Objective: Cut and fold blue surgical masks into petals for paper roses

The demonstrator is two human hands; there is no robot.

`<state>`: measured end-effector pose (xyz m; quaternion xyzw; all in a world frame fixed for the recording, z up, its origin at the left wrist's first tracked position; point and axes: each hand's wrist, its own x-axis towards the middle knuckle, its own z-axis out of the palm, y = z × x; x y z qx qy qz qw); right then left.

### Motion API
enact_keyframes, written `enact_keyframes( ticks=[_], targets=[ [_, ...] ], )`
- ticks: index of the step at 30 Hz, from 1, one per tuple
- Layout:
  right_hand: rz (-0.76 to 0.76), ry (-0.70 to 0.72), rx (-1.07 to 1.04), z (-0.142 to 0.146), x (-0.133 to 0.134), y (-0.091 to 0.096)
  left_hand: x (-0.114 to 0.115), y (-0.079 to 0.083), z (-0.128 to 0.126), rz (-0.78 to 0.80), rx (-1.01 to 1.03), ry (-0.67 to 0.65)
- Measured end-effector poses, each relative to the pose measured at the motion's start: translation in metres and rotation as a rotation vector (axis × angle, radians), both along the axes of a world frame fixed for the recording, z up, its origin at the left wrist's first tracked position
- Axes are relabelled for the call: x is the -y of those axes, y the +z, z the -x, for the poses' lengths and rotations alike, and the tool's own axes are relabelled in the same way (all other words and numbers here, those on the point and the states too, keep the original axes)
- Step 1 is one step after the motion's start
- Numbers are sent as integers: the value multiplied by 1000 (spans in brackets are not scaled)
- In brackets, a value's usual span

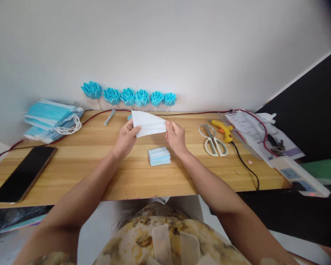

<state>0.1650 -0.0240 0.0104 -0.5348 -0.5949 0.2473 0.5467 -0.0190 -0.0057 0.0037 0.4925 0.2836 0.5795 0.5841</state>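
Note:
My left hand and my right hand both pinch a white, pleated face mask sheet, held stretched between them just above the wooden table. The left fingers grip its left end, the right fingers its right end. Directly below the hands lies a small stack of folded blue mask pieces. At the table's back edge a row of several blue fabric flowers leans against the white wall.
A pile of blue face masks sits back left, a black phone front left. A small metal strip lies near the back. White scissors, a yellow glue gun, papers, keys and a power strip fill the right.

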Motion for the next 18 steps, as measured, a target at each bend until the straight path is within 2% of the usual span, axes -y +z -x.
enact_keyframes(
  ticks=[4, 8, 12, 15, 18],
  targets=[
    [38, 40, -19, 1, 0, -3, -1, 1, 1, 24, -16, 17],
    [0, 13, 12, -6, -3, 0, -2, 2, 1, -15, -36, 15],
    [-20, 53, -48, -10, -6, 0, -1, 7, 3, 7, -22, -11],
    [12, 140, -154, -10, -10, -4, 0, 10, 3, 12, -9, -28],
    [107, 270, -302, -12, -17, -5, 2, 11, 4, 5, 2, -54]
  ],
)
